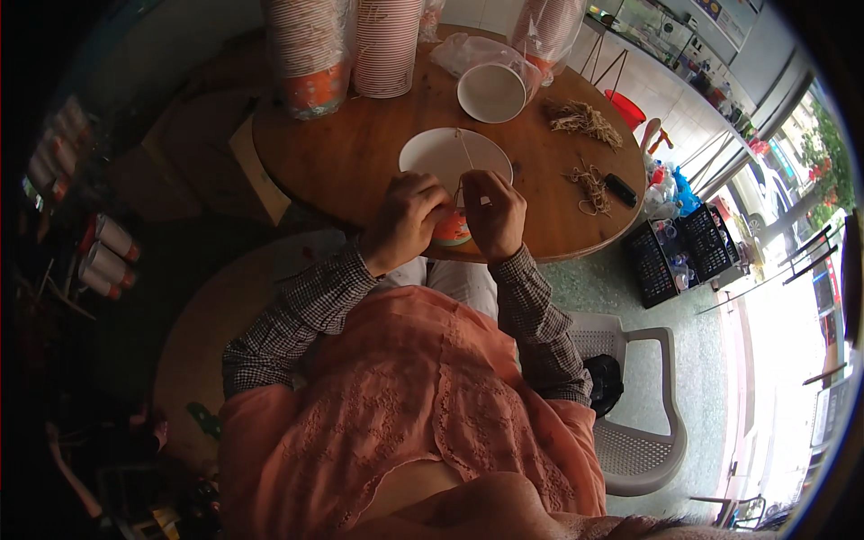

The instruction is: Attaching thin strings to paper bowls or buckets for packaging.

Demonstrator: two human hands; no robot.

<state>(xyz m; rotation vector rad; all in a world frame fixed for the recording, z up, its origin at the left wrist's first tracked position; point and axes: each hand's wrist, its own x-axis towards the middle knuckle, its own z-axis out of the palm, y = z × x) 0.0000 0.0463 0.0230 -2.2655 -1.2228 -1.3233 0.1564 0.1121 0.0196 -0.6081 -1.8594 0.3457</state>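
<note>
A paper tub (432,153) with a white inside and an orange and teal outer wall is at the near edge of the table, its mouth tilted up toward me. A thin pale string (467,157) runs across its mouth from the far rim to my fingers. My right hand (496,216) is closed, pinching the string at the near rim. Beside it, my left hand (405,220) has its fingers curled together at the string's near end, against the tub. The fingertips hide the exact spot where the string meets the rim.
On the round wooden table (351,171) stand tall stacks of paper tubs (387,49). Another white tub (491,94) lies by a plastic bag. To the right are a bundle of strings (585,122), loose strings (589,189) and a small black object (620,190). A grey chair (643,454) stands beside me.
</note>
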